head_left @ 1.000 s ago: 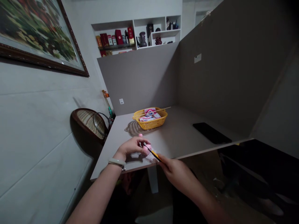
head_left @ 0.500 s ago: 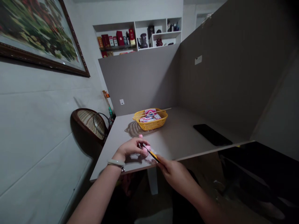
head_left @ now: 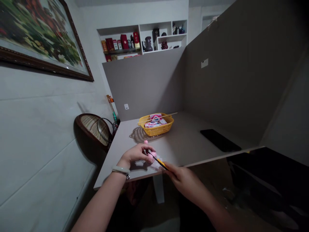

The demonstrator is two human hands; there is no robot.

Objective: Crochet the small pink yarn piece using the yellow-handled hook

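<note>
My left hand (head_left: 136, 154) rests near the table's front edge, its fingers curled around a small pink soft object (head_left: 154, 158). A pale bangle (head_left: 121, 171) circles that wrist. My right hand (head_left: 184, 180) pinches a slim yellow-and-black tool (head_left: 158, 161), possibly a pencil or craft knife. Its dark tip reaches the pink object beside my left fingers. A white, frayed piece of material (head_left: 155, 165) shows below the pink object, partly hidden by my fingers.
A yellow plastic basket (head_left: 156, 129) holds pink-and-white boxes, with a thin stick across it, beside a woven round mat (head_left: 141, 135). A black phone (head_left: 219, 140) lies on the grey table (head_left: 183, 141). Grey partitions stand behind and right; a racket (head_left: 103, 130) hangs left.
The whole scene sits slightly lower and further right in the view. My hands have barely moved, and the tool's tip stays against the pink object.
</note>
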